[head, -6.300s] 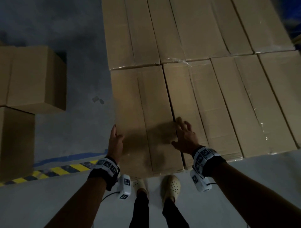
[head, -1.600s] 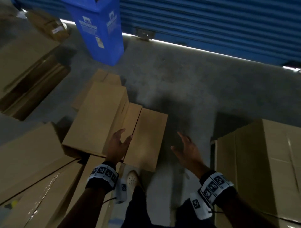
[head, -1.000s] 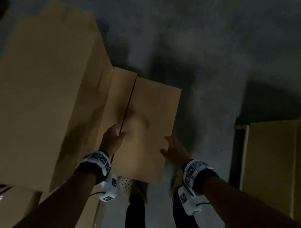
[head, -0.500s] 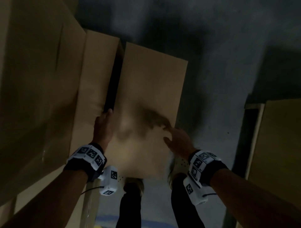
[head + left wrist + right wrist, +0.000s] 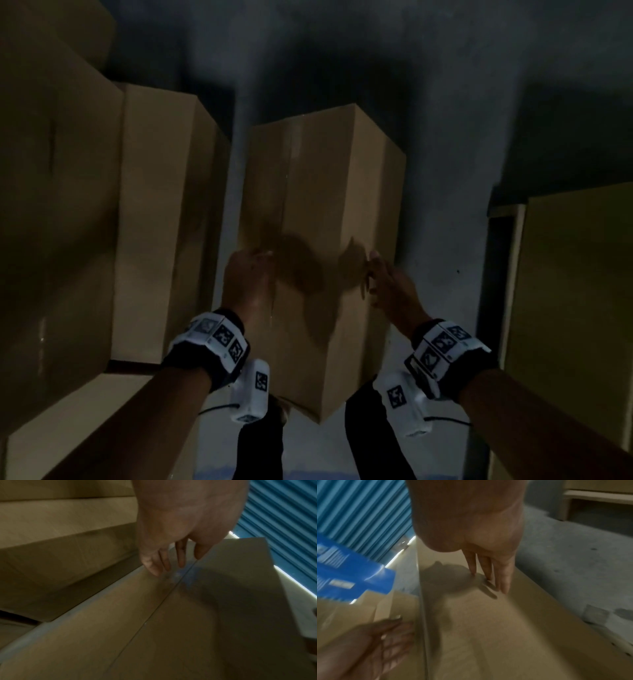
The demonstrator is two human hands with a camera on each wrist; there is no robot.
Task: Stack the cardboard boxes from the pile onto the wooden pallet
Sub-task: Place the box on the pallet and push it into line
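Observation:
A long brown cardboard box [image 5: 318,192] is raised off the grey floor and tilted, one long corner edge towards me. My left hand [image 5: 246,274] presses flat on its left face beside the taped seam; the straight fingers [image 5: 164,562] lie on the cardboard [image 5: 171,628]. On the opposite face my right hand [image 5: 387,284] pushes inward, its fingers [image 5: 489,574] stretched along the box side [image 5: 496,628]. The box is clamped between the two palms. The wooden pallet is not in view.
Stacked cardboard boxes [image 5: 61,205] and a narrower one [image 5: 161,222] stand close on the left. Another box [image 5: 575,308] is at the right. Bare concrete floor [image 5: 445,137] lies ahead. A blue roller door [image 5: 283,520] and a blue bin [image 5: 351,574] are behind.
The box has come away from the pile and risen, turning its corner edge towards me. My left hand moved from the gap onto its left face; my right hand slid to its right face.

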